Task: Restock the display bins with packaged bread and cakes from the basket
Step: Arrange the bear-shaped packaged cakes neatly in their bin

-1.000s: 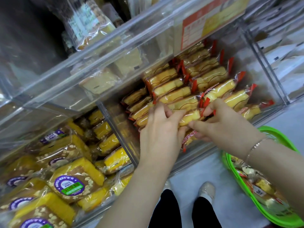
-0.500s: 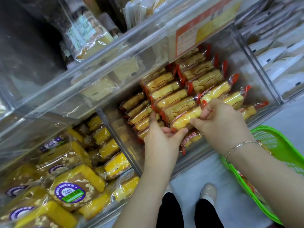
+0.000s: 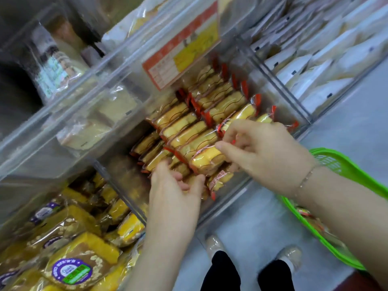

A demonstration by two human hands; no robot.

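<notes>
Inside the clear bin (image 3: 298, 114), rows of wrapped cakes w/ red ends stand on edge, & the right hand (image 3: 262, 152) pinches 1 cake packet (image 3: 206, 161) at the front of a row, thumb & fingers curled on its wrapper. Left hand (image 3: 176, 185) sits just below w/ fingers loosely bent, tips touching the front packs, gripping nothing. Green basket (image 3: 336, 164) hangs on the right forearm, more packets inside.

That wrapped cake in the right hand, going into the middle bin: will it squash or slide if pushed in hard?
Probably squashes: the wrapped cake looks like soft sponge. Its glossy film likely slides easily against neighbouring packs. The right hand pinches it while the left hand steadies the row, so gentle pressure seems wise.
</notes>
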